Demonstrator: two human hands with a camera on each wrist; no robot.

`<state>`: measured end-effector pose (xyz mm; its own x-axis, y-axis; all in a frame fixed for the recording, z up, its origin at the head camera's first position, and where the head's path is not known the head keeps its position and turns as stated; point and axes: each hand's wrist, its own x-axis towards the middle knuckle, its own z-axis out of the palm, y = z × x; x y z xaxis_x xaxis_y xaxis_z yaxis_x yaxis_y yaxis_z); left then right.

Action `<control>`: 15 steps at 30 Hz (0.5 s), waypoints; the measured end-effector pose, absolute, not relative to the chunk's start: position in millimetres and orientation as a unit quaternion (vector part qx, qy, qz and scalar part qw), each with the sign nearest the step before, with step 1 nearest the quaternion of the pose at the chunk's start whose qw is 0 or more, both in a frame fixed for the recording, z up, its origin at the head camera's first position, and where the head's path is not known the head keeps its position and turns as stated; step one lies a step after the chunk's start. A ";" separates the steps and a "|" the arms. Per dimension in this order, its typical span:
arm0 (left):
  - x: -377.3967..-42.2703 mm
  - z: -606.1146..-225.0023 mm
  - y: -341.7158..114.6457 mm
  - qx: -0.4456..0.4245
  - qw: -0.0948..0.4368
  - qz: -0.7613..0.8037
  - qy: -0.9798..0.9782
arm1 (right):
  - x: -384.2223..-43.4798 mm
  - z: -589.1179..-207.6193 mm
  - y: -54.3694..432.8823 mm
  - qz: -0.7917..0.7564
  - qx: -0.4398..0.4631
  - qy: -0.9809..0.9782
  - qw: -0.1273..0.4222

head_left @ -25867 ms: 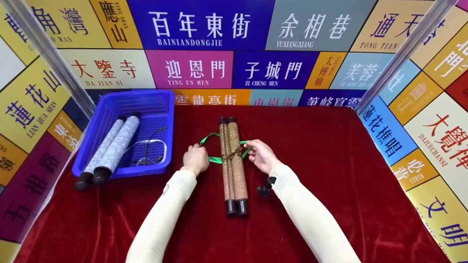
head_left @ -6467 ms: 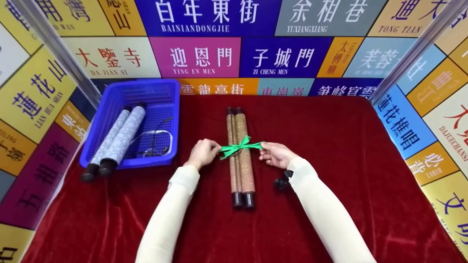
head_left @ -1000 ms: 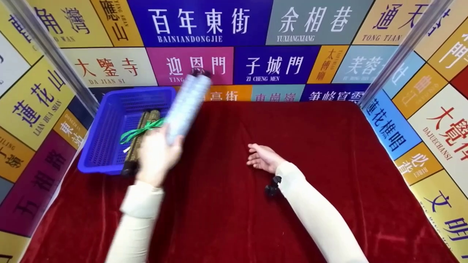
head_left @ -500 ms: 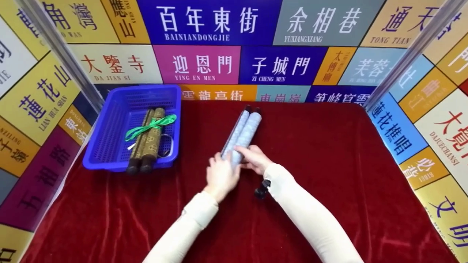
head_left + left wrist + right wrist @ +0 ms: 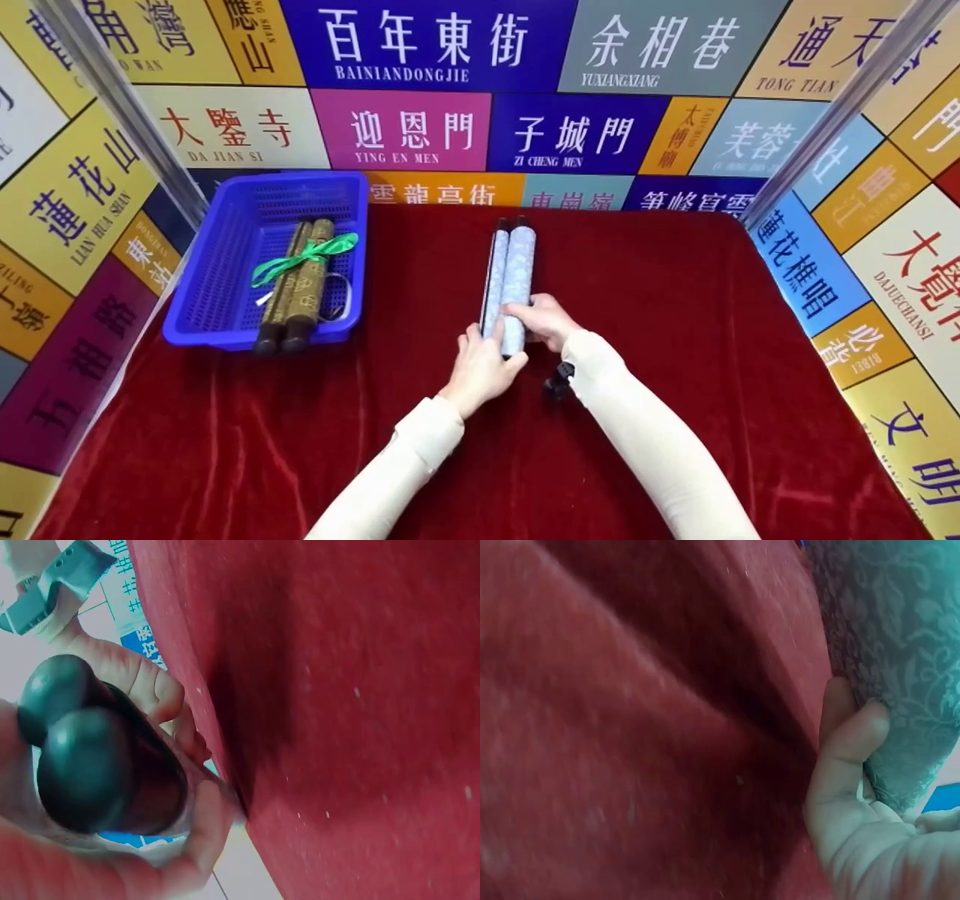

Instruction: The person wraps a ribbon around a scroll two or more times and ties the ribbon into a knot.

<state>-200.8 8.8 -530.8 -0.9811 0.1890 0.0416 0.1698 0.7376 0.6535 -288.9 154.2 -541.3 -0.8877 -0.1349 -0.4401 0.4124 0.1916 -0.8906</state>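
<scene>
A pale blue patterned scroll (image 5: 519,262), rolled from both ends into two rods side by side, is held over the middle of the red cloth. My left hand (image 5: 482,370) grips its near end; in the left wrist view its dark rounded end knobs (image 5: 86,769) show between fingers and thumb. Higher up on the right side, my right hand (image 5: 546,321) grips the same scroll, thumb on top. The right wrist view shows curled fingers (image 5: 855,742) against the floral surface. Shadow on the cloth (image 5: 360,690) falls beside the scroll in the left wrist view.
At the back left stands a blue plastic basket (image 5: 196,300). A brown patterned scroll (image 5: 306,289) tied with a green ribbon (image 5: 341,244) lies in it, dark ends over the front rim, beside a white loop. Sign-printed panels (image 5: 405,131) enclose the back and sides.
The brown scroll, ribbon-tied between both hands earlier, now lies in the basket. The left hand has brought the blue scroll from there to the middle, where the right hand joined; it has since turned straighter.
</scene>
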 end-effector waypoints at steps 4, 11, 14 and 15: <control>-200.5 -531.6 11.7 0.111 0.034 0.371 0.921 | -291.2 -538.0 163.4 -0.602 0.094 0.762 0.219; -205.9 -540.5 12.3 0.122 0.086 0.405 0.902 | -290.8 -539.0 175.2 -0.553 0.086 0.804 0.202; -209.4 -545.1 10.0 0.127 0.115 0.405 0.898 | -290.0 -540.9 178.3 -0.513 0.082 0.832 0.193; -210.4 -545.4 8.8 0.127 0.127 0.403 0.897 | -289.8 -541.1 179.3 -0.499 0.081 0.842 0.187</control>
